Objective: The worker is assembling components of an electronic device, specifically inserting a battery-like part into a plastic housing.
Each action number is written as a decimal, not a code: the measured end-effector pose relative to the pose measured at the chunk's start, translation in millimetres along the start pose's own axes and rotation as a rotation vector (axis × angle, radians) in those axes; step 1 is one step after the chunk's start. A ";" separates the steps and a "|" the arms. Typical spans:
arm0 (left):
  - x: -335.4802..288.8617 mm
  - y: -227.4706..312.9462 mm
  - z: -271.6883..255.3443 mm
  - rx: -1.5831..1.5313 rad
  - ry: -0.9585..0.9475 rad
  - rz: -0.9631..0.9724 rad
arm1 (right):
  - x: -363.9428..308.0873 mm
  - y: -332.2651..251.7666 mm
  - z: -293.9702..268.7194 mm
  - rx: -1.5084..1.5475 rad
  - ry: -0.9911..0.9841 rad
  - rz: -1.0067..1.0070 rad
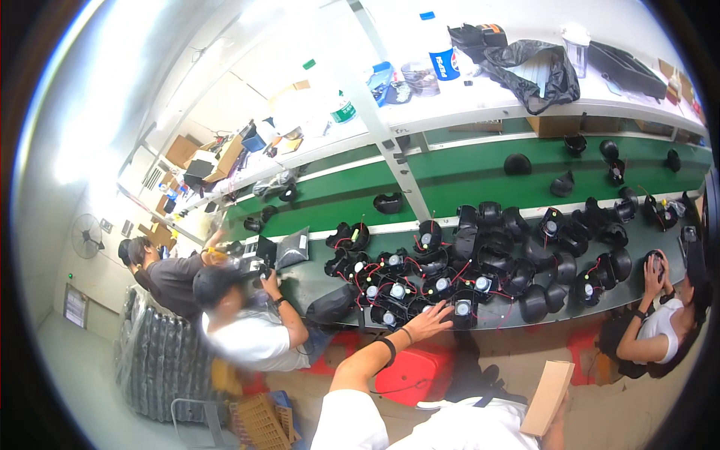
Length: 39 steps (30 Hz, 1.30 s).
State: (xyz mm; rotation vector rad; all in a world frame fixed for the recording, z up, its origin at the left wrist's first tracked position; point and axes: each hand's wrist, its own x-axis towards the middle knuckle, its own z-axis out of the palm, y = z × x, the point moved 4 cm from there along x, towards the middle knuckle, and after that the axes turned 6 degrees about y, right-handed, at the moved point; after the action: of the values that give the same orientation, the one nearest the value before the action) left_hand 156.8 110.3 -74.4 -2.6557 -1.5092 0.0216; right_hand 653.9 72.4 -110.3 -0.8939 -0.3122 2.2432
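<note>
My left hand [429,322], with a dark band on the wrist, reaches forward to the near edge of the bench. Its fingers are stretched out and apart over a black plastic housing [463,319] with a round grey speaker in it. Around it lies a heap of similar black housings [397,291], several with grey speakers and thin red wires. Close to my body, my right hand [556,435] is mostly hidden behind a long brown cardboard box [547,397] that it holds tilted upright; its fingers do not show.
A green conveyor belt [472,176] runs behind the bench, with a few black housings on it. Above is a white shelf [480,97] with bottles and bags. Co-workers sit at left [255,330] and right [660,322]. A red stool [412,375] stands below my left arm.
</note>
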 end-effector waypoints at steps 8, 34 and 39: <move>33.2 54.4 -71.7 -0.353 0.122 -0.521 | -22.0 -42.4 79.3 -0.119 0.196 -0.093; 45.1 209.5 -49.5 -1.979 0.097 -1.006 | 25.4 18.4 112.9 -0.747 0.241 -0.162; 54.2 203.5 13.0 -1.958 -0.151 -0.941 | 62.8 84.3 22.4 -0.921 0.628 -0.283</move>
State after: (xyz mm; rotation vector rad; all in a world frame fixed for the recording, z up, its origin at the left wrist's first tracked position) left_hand 358.2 54.1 -102.4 -1.6270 -3.7396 -2.3188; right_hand 562.4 54.2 -163.7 -1.8134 -1.1209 1.3975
